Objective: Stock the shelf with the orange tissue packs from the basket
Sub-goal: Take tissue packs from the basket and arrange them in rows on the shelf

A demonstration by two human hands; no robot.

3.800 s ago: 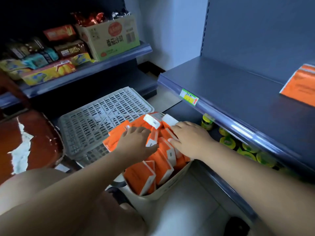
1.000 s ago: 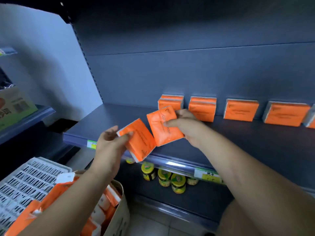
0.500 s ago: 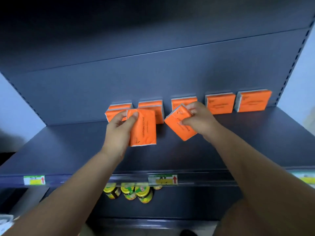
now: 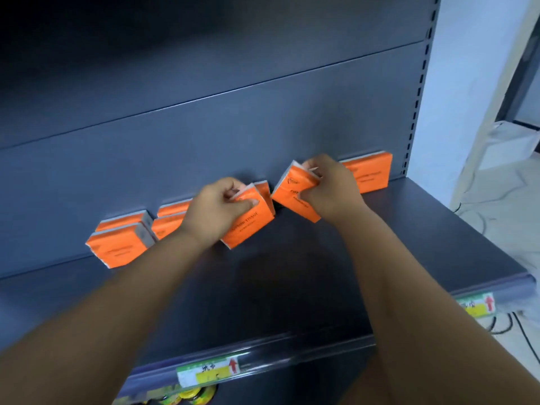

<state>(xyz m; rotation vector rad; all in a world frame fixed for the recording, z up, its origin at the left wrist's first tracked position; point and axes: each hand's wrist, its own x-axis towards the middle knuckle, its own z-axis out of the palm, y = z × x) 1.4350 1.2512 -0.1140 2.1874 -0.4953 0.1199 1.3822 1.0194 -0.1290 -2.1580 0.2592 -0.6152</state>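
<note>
The left hand (image 4: 214, 210) is gripping an orange tissue pack (image 4: 248, 222), thumb curling over its front near the top edge and fingers bending behind it; this pack is leaning at a tilt low over the dark shelf (image 4: 292, 287), and whether its bottom corner is touching the board cannot be told; the right hand (image 4: 330, 190) is pinching a second pack (image 4: 292, 197), fingers curling round its upper edge, and this one is also tilting, close to the back panel (image 4: 204, 127); both held packs are hanging just beside each other; more packs are standing against the panel: a stack of two (image 4: 119, 244) at the left, another stack (image 4: 171, 220) partly hidden by the left wrist, one pack (image 4: 264, 190) behind the left-held one, and one (image 4: 369, 176) at the far right; a price label (image 4: 207, 372) is showing on the shelf's front rail.
</note>
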